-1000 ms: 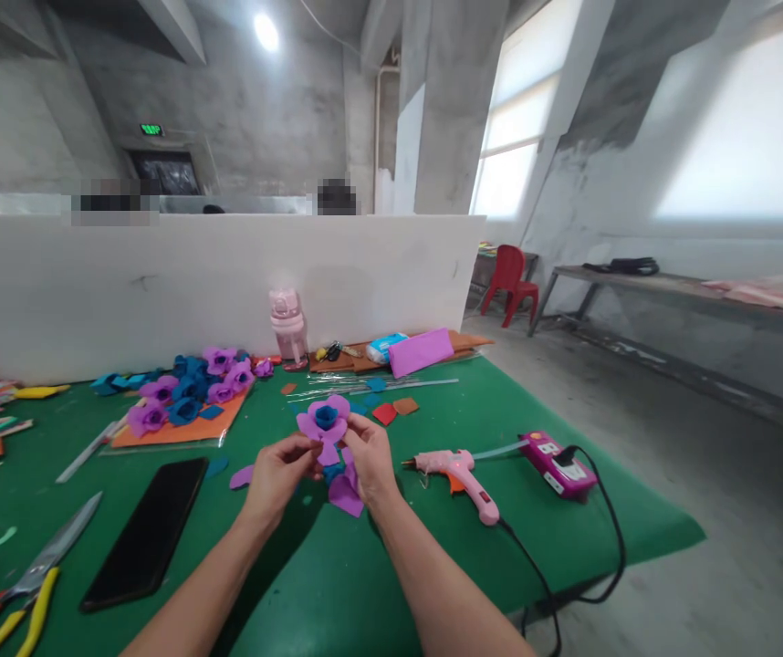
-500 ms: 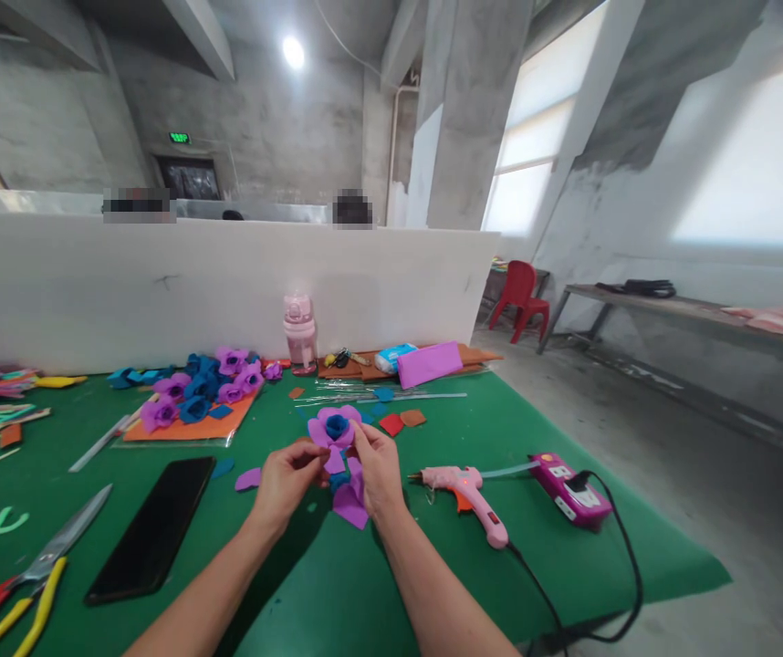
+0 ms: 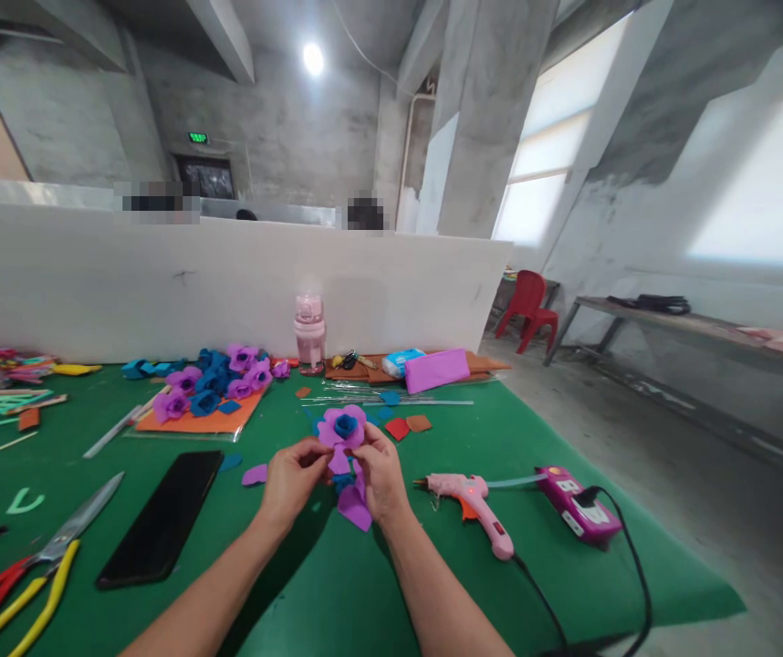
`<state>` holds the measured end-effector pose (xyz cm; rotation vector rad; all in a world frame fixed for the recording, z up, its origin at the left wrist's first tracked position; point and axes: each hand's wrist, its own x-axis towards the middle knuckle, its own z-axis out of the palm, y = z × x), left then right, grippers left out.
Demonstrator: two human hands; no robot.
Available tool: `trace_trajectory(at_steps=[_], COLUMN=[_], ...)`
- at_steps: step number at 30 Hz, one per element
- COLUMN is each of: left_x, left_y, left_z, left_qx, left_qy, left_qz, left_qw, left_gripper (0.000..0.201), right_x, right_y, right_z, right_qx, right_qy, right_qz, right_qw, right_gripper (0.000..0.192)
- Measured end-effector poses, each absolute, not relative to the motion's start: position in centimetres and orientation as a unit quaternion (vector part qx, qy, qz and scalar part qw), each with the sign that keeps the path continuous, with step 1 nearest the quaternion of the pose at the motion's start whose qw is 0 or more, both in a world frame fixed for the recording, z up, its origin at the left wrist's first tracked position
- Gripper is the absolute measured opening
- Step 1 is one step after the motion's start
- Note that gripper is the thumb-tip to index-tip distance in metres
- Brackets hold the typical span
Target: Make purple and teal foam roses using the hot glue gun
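A purple flower with a blue centre (image 3: 343, 425) is held up above the green tabletop, facing up and toward me. My left hand (image 3: 294, 484) pinches the left edge of a purple petal (image 3: 339, 458) at the flower's lower side. Closed on the flower's right lower side is my right hand (image 3: 383, 474), its thumb and finger near that same petal. Below the hands, loose purple and blue pieces (image 3: 354, 507) are partly hidden by my right hand. A pink glue gun (image 3: 466, 497) with a lit red light lies to the right of my right hand.
Left of my hands lie a black phone (image 3: 162, 518) and scissors (image 3: 63, 538). Finished-looking flowers (image 3: 210, 379) are heaped on an orange sheet. A pink bottle (image 3: 310, 338) stands before the white partition (image 3: 227, 283). A corded purple power strip (image 3: 578, 506) sits at right.
The view has shifted slightly to the left. My fingers have closed in on the lower petal, and my right thumb now sits nearer to it. The flower stays in hand.
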<state>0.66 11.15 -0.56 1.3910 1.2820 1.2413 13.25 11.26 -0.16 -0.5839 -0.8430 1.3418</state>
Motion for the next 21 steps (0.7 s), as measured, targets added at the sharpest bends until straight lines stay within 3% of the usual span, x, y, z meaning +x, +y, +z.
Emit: trace_trajectory(at_steps=[15, 21], left_x=[1.1, 1.3], left_y=[10.8, 10.6], left_z=[-0.3, -0.4], left_qx=[0.536, 0.493], left_qy=[0.502, 0.472], left_qz=[0.503, 0.515], left_qw=[0.455, 0.518], left_gripper=[0.018, 0.023], right_x=[13.2, 13.5], right_y=[11.9, 11.8], right_z=[-1.3, -0.9], right_qx=[-0.247, -0.25], right_qy=[-0.378, -0.351], right_qz=[0.606, 0.637], right_qw=[0.655, 0.639], right_gripper=[0.025, 0.024])
